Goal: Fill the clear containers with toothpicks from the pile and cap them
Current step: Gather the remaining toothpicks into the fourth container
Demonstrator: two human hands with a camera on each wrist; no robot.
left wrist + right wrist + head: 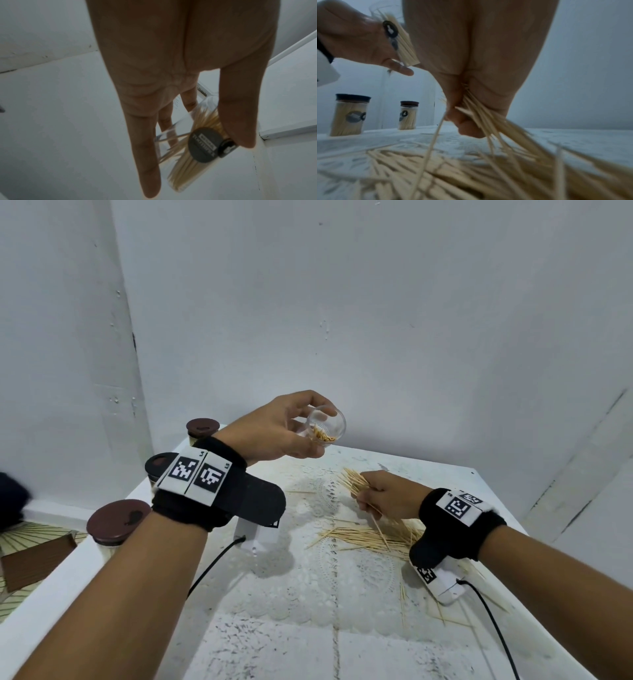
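Clear jar point(326, 426), part-filled, sat gripped in the raised left hand point(274, 433); the right hand point(387, 494) clenched toothpicks point(352, 482) above the table's point(274, 642) pile point(376, 537).

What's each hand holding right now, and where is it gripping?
The left hand holds an uncapped clear container by its side wall, thumb opposite the fingers. The right hand grips a bunch of toothpicks around its middle.
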